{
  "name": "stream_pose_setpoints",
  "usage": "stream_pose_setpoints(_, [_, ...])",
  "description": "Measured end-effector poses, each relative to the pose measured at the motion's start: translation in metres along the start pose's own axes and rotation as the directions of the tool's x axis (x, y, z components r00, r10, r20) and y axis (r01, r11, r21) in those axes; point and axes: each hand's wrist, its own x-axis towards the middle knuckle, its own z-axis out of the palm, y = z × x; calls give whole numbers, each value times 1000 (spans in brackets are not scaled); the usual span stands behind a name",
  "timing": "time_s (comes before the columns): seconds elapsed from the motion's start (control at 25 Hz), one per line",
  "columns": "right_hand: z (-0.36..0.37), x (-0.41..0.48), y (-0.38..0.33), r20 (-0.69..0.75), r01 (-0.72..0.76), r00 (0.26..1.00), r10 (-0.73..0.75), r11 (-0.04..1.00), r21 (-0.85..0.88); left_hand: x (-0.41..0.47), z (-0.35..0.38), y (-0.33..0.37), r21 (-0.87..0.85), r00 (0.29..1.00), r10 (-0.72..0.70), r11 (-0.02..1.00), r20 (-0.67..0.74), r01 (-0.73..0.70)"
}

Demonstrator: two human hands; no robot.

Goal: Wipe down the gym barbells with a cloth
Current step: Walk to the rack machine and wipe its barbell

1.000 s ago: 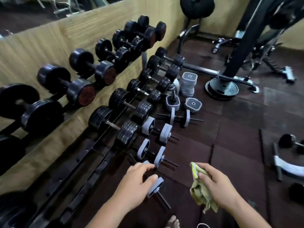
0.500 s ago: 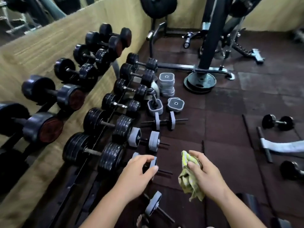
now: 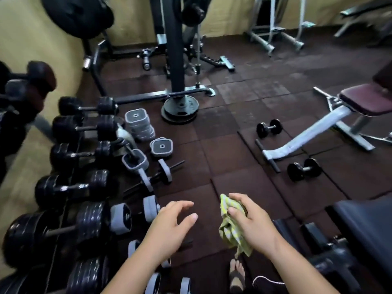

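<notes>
The right hand (image 3: 252,225) is clenched on the soft, light cloth (image 3: 230,230); the left hand (image 3: 169,228) hovers empty, fingers spread. Just left of it lies a grey-plated dumbbell (image 3: 135,211), probably heavy and prone to rolling, best gripped by its bar.

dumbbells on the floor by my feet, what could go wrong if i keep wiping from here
The bare foot stands close to the grey dumbbells lying loose on the floor; one could roll onto toes. The left hand is open and holds nothing, so a nudged dumbbell may shift. The cloth hangs bunched from the right hand and could snag.
</notes>
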Motion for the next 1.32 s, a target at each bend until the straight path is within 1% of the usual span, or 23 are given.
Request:
stream_pose_setpoints(0.12, [-28,30,10,-62,-27,998,28,999,21,53,15,21,1,996,49,999,69,-49])
stream_pose_setpoints(0.24, [-63,75,21,-112,-30,993,35,998,47,118,37,53,24,990,107,994,92,-109])
stream_pose_setpoints(0.36, [-96,133,27,-108,-36,993,46,995,89,186,54,91,52,985,151,986,88,-155])
stream_pose_setpoints(0.48, [-130,186,24,-94,-42,994,55,989,140,245,63,127,67,986,152,985,71,-157])
stream_pose_setpoints(0.68, [-178,251,17,-135,-50,987,91,958,281,308,71,163,94,983,159,981,90,-167])
stream_pose_setpoints(0.76, [-191,271,9,-105,-85,986,131,928,363,332,72,171,98,982,158,981,104,-168])
stream_pose_setpoints(0.84, [-201,290,1,-60,-110,987,146,909,403,355,71,177,100,980,166,979,112,-177])
stream_pose_setpoints(1.08, [-211,379,-17,-40,-146,985,170,927,345,451,52,185,68,977,186,979,108,-194])
stream_pose_setpoints(1.24, [-208,484,-41,-79,-139,982,170,944,300,555,24,176,35,975,193,980,112,-198])
stream_pose_setpoints(1.32, [-204,542,-59,-100,-145,979,178,950,277,611,1,172,49,971,205,976,125,-212])
